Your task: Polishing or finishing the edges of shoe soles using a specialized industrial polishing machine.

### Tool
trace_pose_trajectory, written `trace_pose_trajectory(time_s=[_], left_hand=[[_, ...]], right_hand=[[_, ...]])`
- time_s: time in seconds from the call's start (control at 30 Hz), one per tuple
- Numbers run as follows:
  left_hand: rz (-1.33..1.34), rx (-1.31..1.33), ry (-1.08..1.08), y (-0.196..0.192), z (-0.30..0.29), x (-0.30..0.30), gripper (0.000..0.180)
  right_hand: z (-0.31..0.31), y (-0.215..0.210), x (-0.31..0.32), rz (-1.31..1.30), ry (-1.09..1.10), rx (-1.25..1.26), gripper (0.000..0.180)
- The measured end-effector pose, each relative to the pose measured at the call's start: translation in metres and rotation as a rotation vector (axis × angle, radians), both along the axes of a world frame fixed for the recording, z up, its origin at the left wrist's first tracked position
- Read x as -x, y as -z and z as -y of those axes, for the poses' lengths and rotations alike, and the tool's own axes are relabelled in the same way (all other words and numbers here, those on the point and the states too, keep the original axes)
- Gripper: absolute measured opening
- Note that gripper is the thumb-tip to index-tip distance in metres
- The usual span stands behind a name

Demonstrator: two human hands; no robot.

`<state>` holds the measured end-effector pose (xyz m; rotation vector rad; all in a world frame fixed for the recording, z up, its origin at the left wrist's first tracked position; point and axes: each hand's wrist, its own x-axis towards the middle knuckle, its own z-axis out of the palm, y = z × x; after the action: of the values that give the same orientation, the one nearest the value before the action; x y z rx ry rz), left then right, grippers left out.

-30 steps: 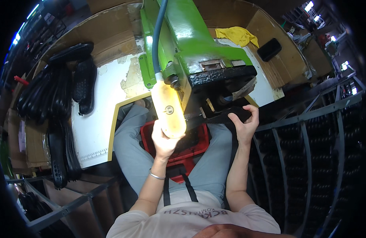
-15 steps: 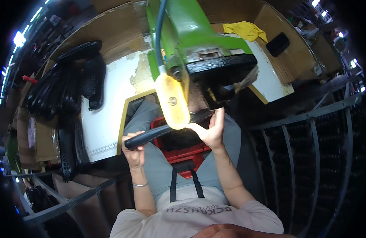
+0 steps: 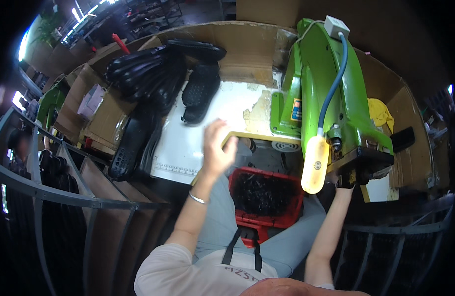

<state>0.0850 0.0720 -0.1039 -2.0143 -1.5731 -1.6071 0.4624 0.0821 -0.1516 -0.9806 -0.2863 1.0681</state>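
Note:
My left hand [image 3: 218, 150] is over the front edge of the white tabletop [image 3: 180, 148], with nothing in it; thumb and fingers stand apart, slightly blurred. Just beyond it lies a single black shoe sole [image 3: 203, 93], its dotted side up. My right hand [image 3: 345, 186] is up under the dark head of the green machine [image 3: 336, 98]. Its fingers are hidden there, and I cannot make out whether they hold anything. A lit yellow lamp [image 3: 316, 165] hangs from a blue cable beside that head.
Stacked black soles [image 3: 148, 76] fill the table's left side, and more soles [image 3: 131, 143] overhang its edge. Below, a red crate [image 3: 267, 222] holds black scraps. Cardboard walls [image 3: 247, 49] ring the table. Metal racks [image 3: 84, 204] stand at both sides. A yellow cloth [image 3: 380, 112] lies at right.
The view has swung left. My left hand has let go of the black sole and moved toward the soles on the table. The right hand has gone under the machine head; that sole is out of sight.

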Motion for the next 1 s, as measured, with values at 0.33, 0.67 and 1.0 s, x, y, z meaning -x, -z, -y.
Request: trace_pose_trajectory(time_s=[0.33,0.67,1.0], left_hand=[[-0.457,0.274,-0.392,0.046,-0.097,0.169,0.028],[0.631,0.089,0.340,-0.012,0.133,0.061,0.032],[1.440,0.539,0.821,0.038,0.152,-0.031,0.050]], right_hand=[[0.038,0.085,-0.097,0.209,-0.226,-0.075,0.050],[0.000,0.077,-0.029,0.529,-0.370,-0.049,0.057],[0.082,0.029,0.086,0.238,-0.331,-0.350,0.091]])
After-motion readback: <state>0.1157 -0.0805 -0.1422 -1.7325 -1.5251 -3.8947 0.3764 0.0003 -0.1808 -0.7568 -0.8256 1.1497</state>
